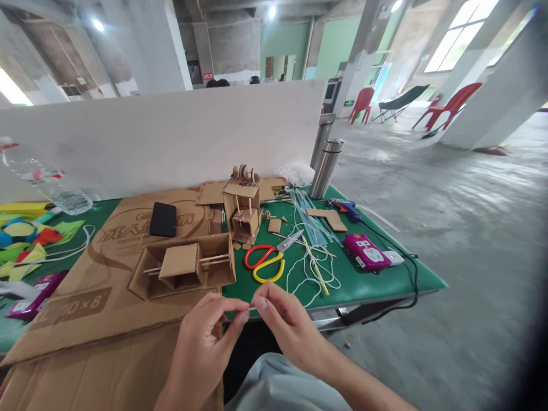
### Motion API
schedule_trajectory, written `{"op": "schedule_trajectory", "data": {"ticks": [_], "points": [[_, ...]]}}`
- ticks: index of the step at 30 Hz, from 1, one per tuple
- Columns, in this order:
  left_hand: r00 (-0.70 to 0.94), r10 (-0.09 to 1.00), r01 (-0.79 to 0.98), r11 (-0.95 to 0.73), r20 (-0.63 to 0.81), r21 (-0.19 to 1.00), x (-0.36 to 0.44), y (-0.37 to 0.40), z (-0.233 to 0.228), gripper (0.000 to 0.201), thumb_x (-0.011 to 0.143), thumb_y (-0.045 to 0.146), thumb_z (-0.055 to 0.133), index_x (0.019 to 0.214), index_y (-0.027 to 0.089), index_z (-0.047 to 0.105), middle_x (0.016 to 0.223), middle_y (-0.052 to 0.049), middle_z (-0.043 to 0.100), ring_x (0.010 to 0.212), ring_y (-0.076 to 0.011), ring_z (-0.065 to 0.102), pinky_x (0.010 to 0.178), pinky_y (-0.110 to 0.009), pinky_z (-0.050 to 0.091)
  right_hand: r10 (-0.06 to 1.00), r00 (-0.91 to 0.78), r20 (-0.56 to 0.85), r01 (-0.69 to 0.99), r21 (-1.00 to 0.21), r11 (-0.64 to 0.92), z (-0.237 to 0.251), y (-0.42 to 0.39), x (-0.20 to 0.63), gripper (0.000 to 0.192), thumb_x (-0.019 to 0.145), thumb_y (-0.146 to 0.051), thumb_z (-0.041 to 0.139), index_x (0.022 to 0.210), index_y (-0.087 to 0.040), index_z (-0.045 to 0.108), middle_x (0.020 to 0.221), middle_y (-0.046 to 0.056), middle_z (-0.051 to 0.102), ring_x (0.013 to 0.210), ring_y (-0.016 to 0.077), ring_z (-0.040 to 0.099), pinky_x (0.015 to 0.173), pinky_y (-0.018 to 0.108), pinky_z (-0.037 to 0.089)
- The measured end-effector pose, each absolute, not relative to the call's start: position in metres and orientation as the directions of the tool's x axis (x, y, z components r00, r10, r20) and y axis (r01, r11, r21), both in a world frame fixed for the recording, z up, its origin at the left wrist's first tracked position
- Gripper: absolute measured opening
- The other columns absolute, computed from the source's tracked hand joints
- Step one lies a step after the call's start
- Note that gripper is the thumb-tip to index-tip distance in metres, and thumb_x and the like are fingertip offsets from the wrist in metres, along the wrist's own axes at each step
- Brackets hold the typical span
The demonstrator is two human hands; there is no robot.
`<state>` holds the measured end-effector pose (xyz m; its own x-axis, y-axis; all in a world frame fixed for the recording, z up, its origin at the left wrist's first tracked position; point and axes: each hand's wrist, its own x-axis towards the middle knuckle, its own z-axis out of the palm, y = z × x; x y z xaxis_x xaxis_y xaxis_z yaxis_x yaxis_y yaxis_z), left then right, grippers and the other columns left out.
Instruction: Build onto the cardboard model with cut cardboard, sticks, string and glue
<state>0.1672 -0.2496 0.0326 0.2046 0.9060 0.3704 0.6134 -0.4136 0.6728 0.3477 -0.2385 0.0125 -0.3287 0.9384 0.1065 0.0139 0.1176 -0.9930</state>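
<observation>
One left grip [205, 334] and one right grip [291, 326], both pinching string [253, 309], a short stretch between them, more string beyond the right, scissors [269, 263] just ahead.

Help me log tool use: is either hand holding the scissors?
No, the scissors lie on the green tabletop, while the left hand and right hand pinch a thin white strand.

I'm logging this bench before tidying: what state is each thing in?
Left hand, pinching a white strand
Right hand, pinching it too
White string, loosely looped
Scissors, laid down
Steel flask, lidded
Clear bottle, capped
Long cardboard box, open-topped
Glue gun, laid down, heat unclear
Black device, lying flat
</observation>
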Motion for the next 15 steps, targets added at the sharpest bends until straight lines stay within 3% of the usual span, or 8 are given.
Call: {"op": "schedule_trajectory", "data": {"ticks": [4, 10, 15], "points": [[0.215, 0.903, 0.619, -0.421, 0.373, 0.663, 0.1659, -0.2498, 0.0319, 0.011, 0.091, 0.028, 0.063, 0.09, 0.025, 0.073, 0.082, -0.001, 0.072, 0.064, -0.0128, 0.066, 0.052, -0.019, 0.051, 0.92, -0.385, 0.074, -0.067, -0.996, 0.052, 0.0098, -0.2417, 0.3484, 0.028, 0.092, -0.045, 0.062, 0.099, -0.022, 0.047, 0.063, -0.009, 0.038, 0.054, 0.0091, 0.027, 0.048, 0.024, 0.021], [0.169, 0.897, 0.606, -0.422, 0.408, 0.675, 0.1696, -0.2504, 0.0351, 0.011, 0.09, 0.026, 0.063, 0.086, 0.024, 0.073, 0.078, -0.001, 0.072, 0.063, -0.0129, 0.067, 0.047, -0.018, 0.048, 0.926, -0.366, 0.088, -0.103, -0.993, 0.053, 0.0095, -0.2409, 0.3452, 0.026, 0.091, -0.043, 0.062, 0.084, -0.02, 0.052, 0.06, -0.008, 0.036, 0.055, 0.0093, 0.027, 0.049, 0.025, 0.021], [0.181, 0.912, 0.598, -0.398, 0.367, 0.695, 0.1701, -0.2519, 0.0343, 0.01, 0.089, 0.028, 0.065, 0.094, 0.025, 0.073, 0.082, -0.001, 0.073, 0.066, -0.0136, 0.068, 0.058, -0.021, 0.055, 0.937, -0.323, 0.129, -0.056, -0.992, 0.117, 0.008, -0.2394, 0.3491, 0.027, 0.093, -0.045, 0.059, 0.084, -0.02, 0.056, 0.06, -0.006, 0.04, 0.055, 0.0101, 0.029, 0.05, 0.026, 0.023]]}}
